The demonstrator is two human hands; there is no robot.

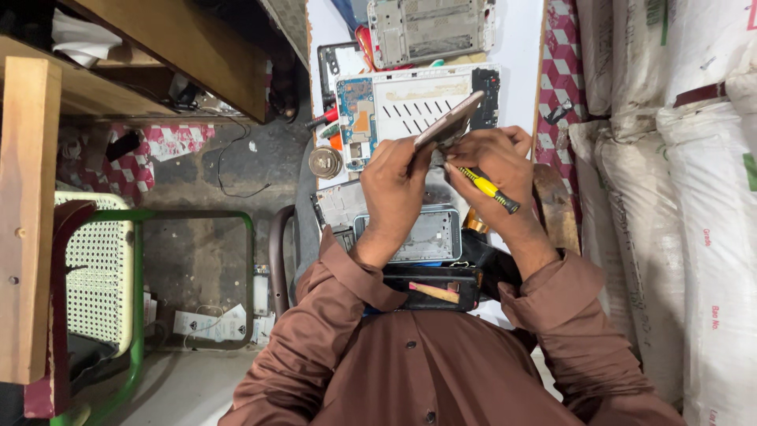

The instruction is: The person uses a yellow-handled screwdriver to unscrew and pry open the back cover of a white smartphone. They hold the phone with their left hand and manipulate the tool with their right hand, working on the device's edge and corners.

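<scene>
Fingers of the left hand (pixel 398 185) pinch the phone (pixel 448 121) by its long edges, tilted above the white bench (pixel 516 47); the right hand (pixel 489 162) grips a yellow screwdriver (pixel 489 189) against it. Thin, light, rigid, probably fragile: edges seem safest
</scene>
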